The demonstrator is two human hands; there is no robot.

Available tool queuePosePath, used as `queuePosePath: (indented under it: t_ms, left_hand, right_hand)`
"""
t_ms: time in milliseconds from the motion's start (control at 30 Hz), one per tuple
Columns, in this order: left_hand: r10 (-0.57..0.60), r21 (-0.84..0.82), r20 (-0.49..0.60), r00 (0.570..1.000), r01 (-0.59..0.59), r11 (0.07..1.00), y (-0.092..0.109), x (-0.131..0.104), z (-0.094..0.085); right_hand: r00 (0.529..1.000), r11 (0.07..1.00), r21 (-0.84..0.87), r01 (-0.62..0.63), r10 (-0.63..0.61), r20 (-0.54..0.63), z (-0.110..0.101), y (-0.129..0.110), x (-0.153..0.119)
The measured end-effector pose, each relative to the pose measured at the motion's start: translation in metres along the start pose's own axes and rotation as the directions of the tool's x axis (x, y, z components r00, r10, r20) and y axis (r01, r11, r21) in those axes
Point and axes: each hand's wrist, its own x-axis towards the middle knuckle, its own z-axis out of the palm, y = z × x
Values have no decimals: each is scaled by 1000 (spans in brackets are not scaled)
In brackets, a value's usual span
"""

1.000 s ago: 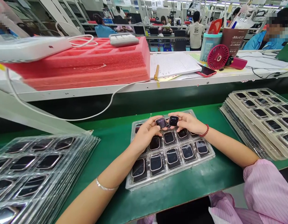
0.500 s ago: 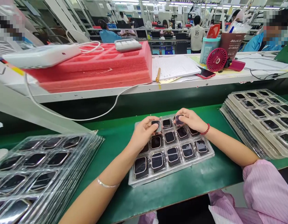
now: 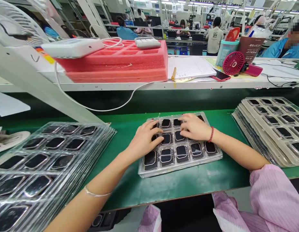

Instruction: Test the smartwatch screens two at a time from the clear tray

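Note:
A clear plastic tray [image 3: 180, 166] lies on the green bench, its pockets filled with dark, rounded-square glass screens with silvery rims, like watch faces. Over the tray's left side rests my left hand [image 3: 144, 139], its fingers apart above the pockets and no screen visible in them. My right hand [image 3: 196, 126] reaches across the back right part, fingers spread close to a screen [image 3: 179, 135]. Both hands hide some of the pockets beneath. In the front row, a screen [image 3: 181, 152] sits in its pocket in plain sight.
A tall stack of filled trays [image 3: 54, 154] stands at the left, another stack [image 3: 272, 125] at the right. The raised shelf carries red foam [image 3: 115, 69], papers [image 3: 190, 67], a phone [image 3: 221, 75] and a pink fan [image 3: 233, 63]. A white cable [image 3: 110, 110] hangs below it. Several people work beyond.
Each hand held a screen above the back row before; now neither visibly does. Both hands have lowered toward the pockets with fingers spread. The camera view has shifted slightly left.

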Motion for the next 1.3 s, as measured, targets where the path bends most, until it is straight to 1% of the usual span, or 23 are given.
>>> queuePosePath:
  t_ms: [67,133,200,233,267,300,333,400,467,533,567,600,633,667,733,833,900,967,1033,1100,1167,1300]
  left_hand:
    - [11,14,26,1000,-12,1000,11,2,1]
    - [26,-64,28,999,-24,998,21,1,-1]
    - [28,-241,40,999,-17,970,30,2,-3]
    - [8,-348,42,999,7,937,34,4,-5]
    - [-24,-454,40,999,40,890,39,8,-5]
    - [-69,-555,36,997,77,828,43,14,-5]
    - [-117,-646,31,993,109,755,47,22,-5]
    - [-195,-793,34,980,145,592,51,41,-1]
    - [-251,-889,65,966,170,426,51,60,4]
    - [-279,-937,108,954,191,291,48,72,10]
    - [-280,-948,142,949,212,236,45,75,12]
    - [-276,-953,180,944,237,189,42,75,14]
    - [-271,-953,215,938,262,151,39,75,16]
    - [-263,-952,242,934,280,120,37,73,16]
    - [-255,-955,255,933,284,82,33,69,17]
    - [-223,-964,233,946,256,77,32,65,18]
    - [-195,-961,235,952,257,97,32,64,19]
    - [-175,-954,244,954,268,130,33,64,20]
    - [-173,-946,253,952,280,161,33,63,20]
    - [-183,-943,245,952,278,184,33,63,20]
    - [-202,-939,222,954,265,219,33,62,21]
    - [-223,-913,180,958,247,323,34,62,25]
  right_hand:
    - [998,998,-53,22,-19,55,2,-16,2]
    - [997,1000,-23,16,-14,71,2,-21,2]
    - [996,992,124,36,-46,79,1,-19,1]
    - [996,974,223,47,-64,69,0,-16,1]
    - [996,941,336,48,-70,52,0,-12,1]
    - [998,888,459,32,-52,30,0,-8,3]
    - [1000,811,585,-5,-2,12,0,-3,5]
    - [985,590,800,-107,170,7,2,9,11]
    - [938,355,920,-167,345,37,5,22,16]
    - [881,181,967,-181,467,77,8,33,18]
    - [861,105,979,-173,499,99,9,38,18]
    - [852,30,987,-158,510,121,10,41,16]
    - [853,-38,989,-140,502,139,11,44,14]
    - [864,-94,989,-119,481,149,12,45,12]
    - [897,-166,982,-85,416,148,12,44,8]
    - [934,-213,973,-86,324,153,10,43,4]
    - [947,-224,969,-102,275,164,10,42,3]
    - [958,-206,971,-119,235,167,9,41,2]
    - [965,-169,977,-127,209,161,9,40,1]
    - [965,-135,982,-133,206,159,10,38,1]
    - [958,-108,983,-146,234,167,11,36,2]
    - [933,-33,983,-183,308,184,11,34,4]
